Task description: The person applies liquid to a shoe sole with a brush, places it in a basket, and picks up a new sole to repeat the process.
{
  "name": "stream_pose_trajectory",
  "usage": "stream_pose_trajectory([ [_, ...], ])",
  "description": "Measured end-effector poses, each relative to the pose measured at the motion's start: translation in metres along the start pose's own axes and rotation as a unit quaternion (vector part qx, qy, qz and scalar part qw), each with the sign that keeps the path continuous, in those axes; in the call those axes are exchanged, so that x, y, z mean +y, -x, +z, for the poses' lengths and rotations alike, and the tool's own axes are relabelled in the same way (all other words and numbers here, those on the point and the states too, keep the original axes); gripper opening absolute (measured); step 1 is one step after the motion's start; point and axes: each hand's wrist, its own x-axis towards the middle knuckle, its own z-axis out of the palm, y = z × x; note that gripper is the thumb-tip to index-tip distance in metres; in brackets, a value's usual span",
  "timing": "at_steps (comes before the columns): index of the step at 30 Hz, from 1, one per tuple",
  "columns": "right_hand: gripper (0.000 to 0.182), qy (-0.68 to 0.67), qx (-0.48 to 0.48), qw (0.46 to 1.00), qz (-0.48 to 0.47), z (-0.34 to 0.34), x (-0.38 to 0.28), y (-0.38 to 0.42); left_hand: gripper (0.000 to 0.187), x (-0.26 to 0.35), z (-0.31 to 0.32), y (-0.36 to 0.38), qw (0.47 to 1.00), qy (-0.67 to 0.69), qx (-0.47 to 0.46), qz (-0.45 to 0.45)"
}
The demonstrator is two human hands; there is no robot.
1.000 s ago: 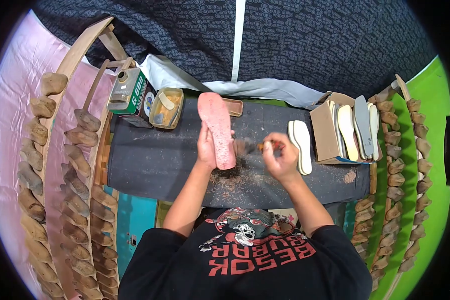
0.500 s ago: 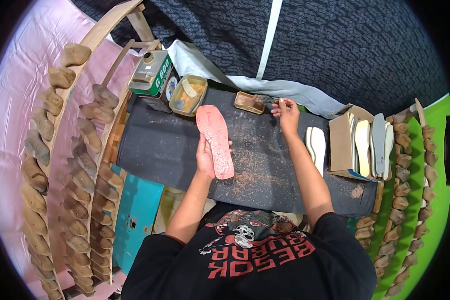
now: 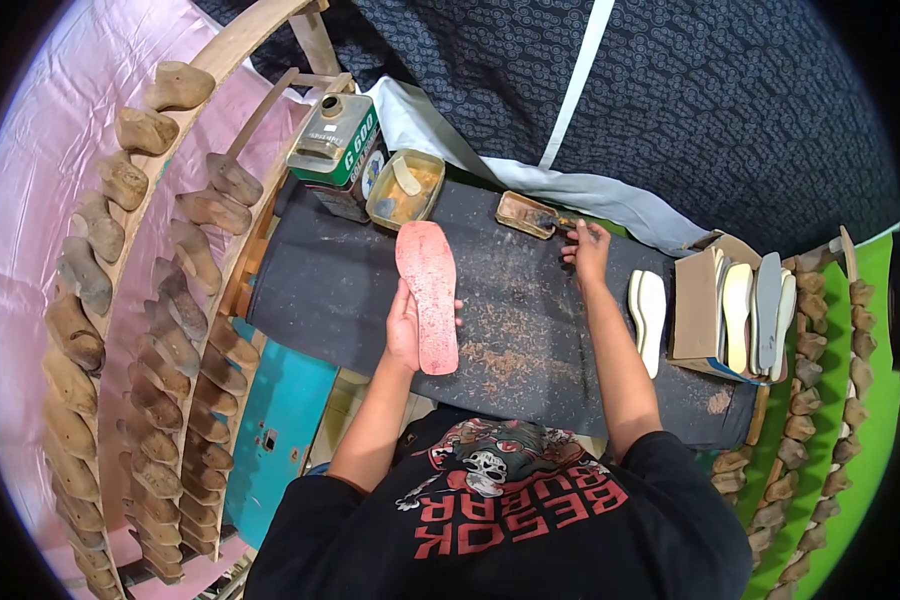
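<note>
A pink-red shoe sole [image 3: 430,290] with a speckled surface lies across the palm of my left hand [image 3: 402,328], its fingers curled round the edge above the table. Out to the right, my right hand [image 3: 590,252] grips a small brush [image 3: 567,223] by its handle. The dark bristles dip into a shallow rectangular tray [image 3: 520,229] at the back of the table. An oblong tub [image 3: 432,163] with yellowish residue and a pale spatula-like piece [image 3: 406,178] stands left of that tray.
A green G 600 can [image 3: 338,150] stands back left. Pale soles [image 3: 648,318] lie beside a cardboard box [image 3: 695,305] of upright soles at right. Shavings litter the dark tabletop [image 3: 340,280]. Racks of wooden shoe lasts [image 3: 75,335] flank both sides.
The view has shifted, so the scene sits further right and lower. My right hand has turned the brush, and its bristles are lower in the tray. The sole is held more upright in view.
</note>
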Motion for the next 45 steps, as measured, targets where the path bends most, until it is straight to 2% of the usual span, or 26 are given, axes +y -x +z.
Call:
stream_pose_trajectory([
  [2, 0.051, -0.011, 0.068, 0.998, -0.01, -0.009, -0.002, 0.017, 0.058, -0.002, 0.01, -0.009, 0.999, 0.002, -0.013, -0.029],
  [4, 0.049, 0.004, 0.089, 0.996, -0.021, -0.016, -0.001, 0.045, 0.059, -0.006, 0.018, -0.021, 0.996, -0.008, -0.045, -0.078],
  [6, 0.055, -0.052, -0.026, 0.997, 0.046, -0.022, -0.011, 0.082, 0.062, -0.012, 0.021, -0.032, 0.99, -0.024, -0.068, -0.117],
  [7, 0.055, -0.051, -0.012, 0.998, 0.045, -0.023, -0.021, 0.099, 0.064, -0.015, 0.021, -0.039, 0.971, -0.035, -0.136, -0.193],
  [8, 0.06, -0.12, -0.099, 0.983, 0.098, -0.023, -0.033, 0.115, 0.066, -0.02, 0.021, -0.044, 0.941, -0.045, -0.203, -0.268],
  [9, 0.067, -0.189, -0.185, 0.953, 0.147, -0.027, -0.038, 0.125, 0.068, -0.026, 0.026, -0.046, 0.926, -0.06, -0.196, -0.318],
  [10, 0.08, -0.224, -0.24, 0.935, 0.134, -0.031, -0.049, 0.136, 0.068, -0.032, 0.031, -0.048, 0.92, -0.057, -0.202, -0.331],
  [12, 0.085, -0.275, -0.157, 0.938, 0.141, -0.026, -0.087, 0.163, 0.069, -0.045, 0.04, -0.05, 0.865, -0.092, -0.234, -0.434],
  [13, 0.089, -0.259, -0.225, 0.932, 0.114, -0.043, -0.087, 0.162, 0.068, -0.053, 0.038, -0.053, 0.841, -0.091, -0.248, -0.472],
  [14, 0.089, -0.259, -0.211, 0.936, 0.111, -0.056, -0.087, 0.162, 0.068, -0.06, 0.037, -0.054, 0.834, -0.089, -0.254, -0.483],
  [16, 0.088, -0.158, -0.259, 0.948, 0.095, -0.074, -0.095, 0.165, 0.066, -0.07, 0.04, -0.054, 0.796, -0.069, -0.287, -0.528],
  [19, 0.083, -0.131, -0.253, 0.954, 0.096, -0.097, -0.087, 0.169, 0.065, -0.085, 0.045, -0.054, 0.775, -0.076, -0.292, -0.556],
  [22, 0.075, -0.137, -0.265, 0.95, 0.089, -0.111, -0.076, 0.17, 0.065, -0.092, 0.056, -0.05, 0.769, -0.143, -0.277, -0.558],
  [24, 0.07, -0.091, -0.287, 0.951, 0.072, -0.12, -0.067, 0.163, 0.064, -0.097, 0.057, -0.049, 0.77, -0.146, -0.28, -0.554],
  [25, 0.06, -0.108, -0.294, 0.946, 0.088, -0.123, -0.067, 0.161, 0.064, -0.098, 0.058, -0.049, 0.764, -0.149, -0.287, -0.558],
  [26, 0.06, -0.113, -0.303, 0.942, 0.087, -0.123, -0.067, 0.156, 0.064, -0.099, 0.06, -0.048, 0.769, -0.155, -0.28, -0.553],
  [28, 0.055, -0.084, -0.349, 0.932, 0.042, -0.124, -0.065, 0.146, 0.069, -0.099, 0.067, -0.042, 0.789, -0.149, -0.268, -0.532],
  [32, 0.055, -0.098, -0.4, 0.908, 0.071, -0.128, -0.06, 0.122, 0.076, -0.097, 0.081, -0.022, 0.838, -0.133, -0.235, -0.474],
  [34, 0.056, -0.106, -0.421, 0.897, 0.083, -0.127, -0.052, 0.11, 0.081, -0.093, 0.09, -0.01, 0.88, -0.078, -0.226, -0.41],
  [37, 0.059, -0.162, -0.38, 0.897, 0.156, -0.122, -0.027, 0.093, 0.083, -0.083, 0.09, 0.015, 0.919, -0.048, -0.196, -0.338],
  [42, 0.052, -0.137, -0.453, 0.861, 0.185, -0.086, -0.02, 0.09, 0.083, -0.073, 0.061, 0.082, 0.978, -0.096, -0.068, -0.172],
  [44, 0.049, -0.099, -0.452, 0.872, 0.157, -0.068, -0.02, 0.097, 0.081, -0.073, 0.048, 0.11, 0.99, -0.118, 0.023, -0.081],
  [45, 0.046, -0.081, -0.495, 0.852, 0.153, -0.061, -0.016, 0.095, 0.079, -0.075, 0.044, 0.122, 0.991, -0.113, 0.065, -0.04],
])
